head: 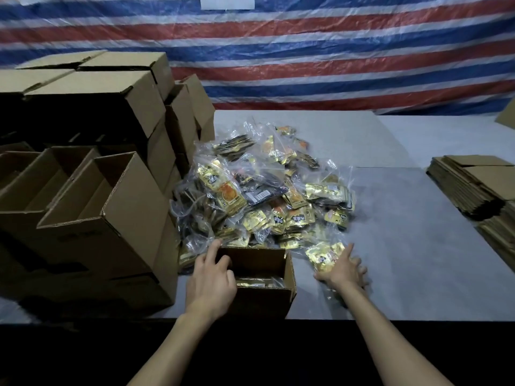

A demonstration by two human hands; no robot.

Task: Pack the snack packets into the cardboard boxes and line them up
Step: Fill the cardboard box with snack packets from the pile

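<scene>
Left hand (pixel 211 277) nearest, fingers curled over left wall of small open brown cardboard box (pixel 289 280) at worktop (pixel 390 246) front edge. Right hand (pixel 341 270) lies on gold foil snack packet (pixel 320 256) just beside box; blurred, grip unclear. Steady box, lay packet flat inside.

- right grip (pixel 344 270): fingertips smeared by motion; can't tell whether it holds the gold packet (pixel 324 256) under it.
- open box (pixel 262 300): contents mostly hidden behind left grip (pixel 211 282) and near wall.
- packet pile (pixel 259 190): print too small to read.
- flattened cartons (pixel 479 188), box stacks (pixel 92 107): cut by frame edges.
</scene>
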